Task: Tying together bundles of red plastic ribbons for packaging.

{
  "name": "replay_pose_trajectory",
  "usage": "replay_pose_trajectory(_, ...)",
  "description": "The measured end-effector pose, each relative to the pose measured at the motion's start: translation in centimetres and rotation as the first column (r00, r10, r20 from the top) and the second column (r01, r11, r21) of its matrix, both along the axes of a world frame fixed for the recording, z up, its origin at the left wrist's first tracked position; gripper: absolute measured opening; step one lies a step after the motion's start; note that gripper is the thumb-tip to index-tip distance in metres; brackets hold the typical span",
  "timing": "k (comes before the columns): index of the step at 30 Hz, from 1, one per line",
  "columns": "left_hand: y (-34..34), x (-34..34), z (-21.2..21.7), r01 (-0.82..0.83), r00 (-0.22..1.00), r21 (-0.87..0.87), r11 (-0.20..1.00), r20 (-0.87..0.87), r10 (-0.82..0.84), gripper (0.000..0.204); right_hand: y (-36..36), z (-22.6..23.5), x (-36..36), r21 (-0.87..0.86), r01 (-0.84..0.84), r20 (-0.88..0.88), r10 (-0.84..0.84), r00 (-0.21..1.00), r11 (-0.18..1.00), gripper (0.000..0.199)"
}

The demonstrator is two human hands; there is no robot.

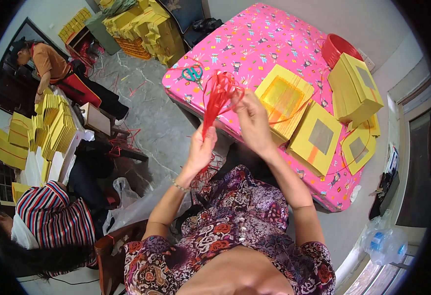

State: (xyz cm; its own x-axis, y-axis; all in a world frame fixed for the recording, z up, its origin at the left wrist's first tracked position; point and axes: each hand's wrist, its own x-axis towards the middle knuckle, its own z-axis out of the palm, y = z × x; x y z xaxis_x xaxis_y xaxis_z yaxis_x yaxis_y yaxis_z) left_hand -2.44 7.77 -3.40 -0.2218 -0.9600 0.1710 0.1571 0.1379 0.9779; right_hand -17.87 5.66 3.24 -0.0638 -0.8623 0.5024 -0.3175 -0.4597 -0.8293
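Note:
A bundle of thin red ribbons (216, 101) stands up in front of me, its upper part fanned into loops. Its lower part is gripped by my left hand (201, 148), closed around it, while tails hang below. At the bundle's upper right side, my right hand (252, 120) is closed with fingers bent and pinched by the loops. It seems to hold a ribbon strand, though the fingertips partly hide it. Teal-handled scissors (192, 73) lie on the table left of the bundle. Right of my right hand sits a stack of yellow paper pieces (280, 93) with a loose red strand across it.
The table has a pink patterned cover (254, 34). More yellow stacks (318, 140) and a red basket (340, 49) stand at its right. Two people, one in an orange top (51, 59) and one in a striped top (53, 209), are beside yellow stacks at left.

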Motion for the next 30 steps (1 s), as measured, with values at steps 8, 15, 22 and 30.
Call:
replay_pose_trajectory(8, -0.3, -2.9, -2.7, -0.077, 0.994, -0.080, 0.994, 0.068, 0.082, 0.037, -0.2, -2.6, 2.0, 0.161, -0.198, 0.487, 0.097, 0.868, 0.967, 0.019)
replay_pose_trajectory(15, 0.4, -4.3, -2.4, -0.203, 0.900, -0.355, 0.913, 0.299, 0.316, 0.053, 0.5, -3.1, 3.1, 0.277, -0.304, 0.664, 0.047, 0.746, 0.912, 0.020)
replay_pose_trajectory(22, 0.0, -4.8, -2.5, -0.324, 0.891, -0.328, 0.887, 0.210, 0.403, 0.043, 1.0, -3.4, 3.2, 0.253, -0.429, 0.742, 0.111, 0.661, 0.867, 0.026)
replay_pose_trajectory(30, -2.3, -1.9, 4.8, -0.187, 0.812, 0.018, 0.982, -0.561, 0.165, 0.027, 1.7, -5.3, 4.7, -0.028, -0.374, 0.069, 0.375, 0.924, 0.927, 0.081)
